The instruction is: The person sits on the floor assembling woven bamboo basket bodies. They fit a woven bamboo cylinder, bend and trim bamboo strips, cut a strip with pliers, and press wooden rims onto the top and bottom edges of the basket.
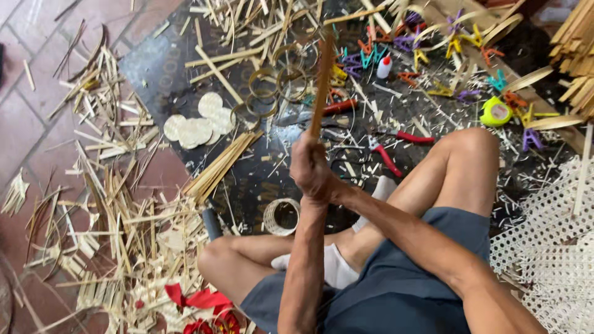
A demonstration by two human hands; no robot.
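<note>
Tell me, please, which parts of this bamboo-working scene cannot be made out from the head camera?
- Hands: clasped together on the bamboo strip; which hand lies over which is unclear.
- Strip's lower end: hidden inside the grip.
- Woven white mesh: cut off by the right edge.
- Red-handled pliers: jaws lost among shavings.
- Small clips: too small and tangled to count.
- Red item: cut off by the bottom edge.

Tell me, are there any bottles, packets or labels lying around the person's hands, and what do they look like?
Glue bottle: small, white with a red pointed cap, standing on the dark mat among the coloured clips, beyond the strip that the hands grip.
Tape measure: round, yellow-green case with a pale label on its face, lying at the right.
No signs or screens.
</note>
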